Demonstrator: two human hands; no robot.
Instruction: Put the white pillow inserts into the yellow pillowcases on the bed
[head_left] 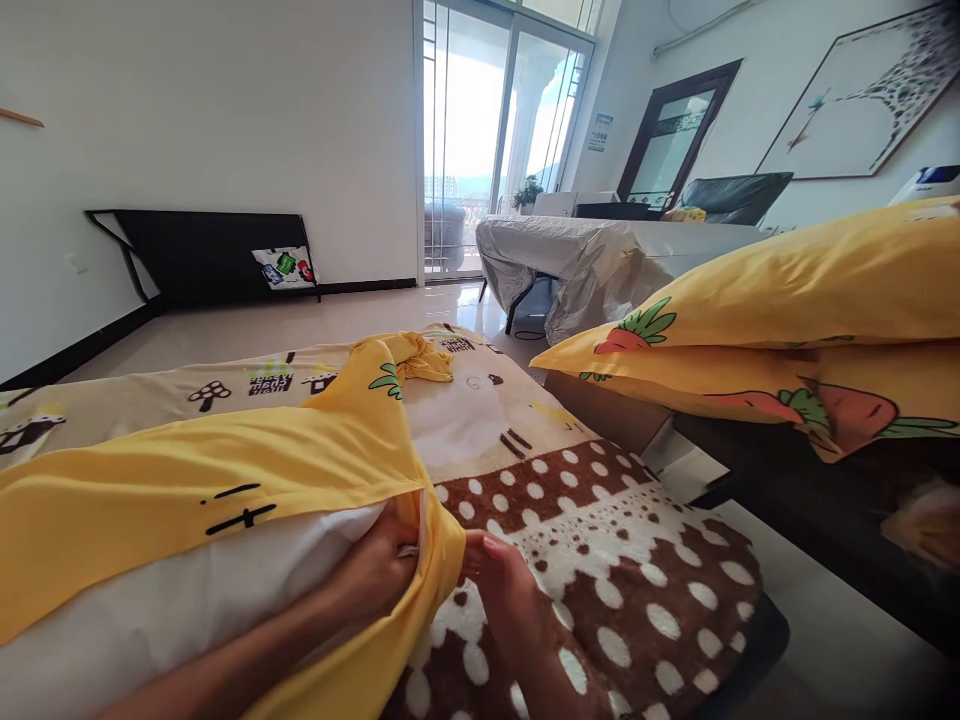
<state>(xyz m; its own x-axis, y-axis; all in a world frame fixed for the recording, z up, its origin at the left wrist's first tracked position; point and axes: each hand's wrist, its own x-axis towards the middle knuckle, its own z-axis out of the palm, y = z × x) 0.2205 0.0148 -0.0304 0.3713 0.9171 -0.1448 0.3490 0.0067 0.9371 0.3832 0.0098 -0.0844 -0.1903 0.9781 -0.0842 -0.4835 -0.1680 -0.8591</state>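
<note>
A yellow pillowcase (315, 450) with carrot leaves and black marks lies over a white pillow (247, 580), which shows through its opening. My left hand (386, 560) reaches into that opening with its fingers closed, and a bit of white cloth pokes out of the grip. On the outer side, my right hand (499, 570) is at the pillowcase's right edge, its fingers closed on the yellow fabric and partly hidden by it. Both lie on a brown and beige blanket (622, 540) with white dots.
At the right, stacked yellow carrot-print pillows (810, 290) rest on a dark surface beside a cardboard box (607, 400). A plastic-covered table (555, 235) stands near the glass door (469, 130). A black folded frame (217, 250) leans at the left wall.
</note>
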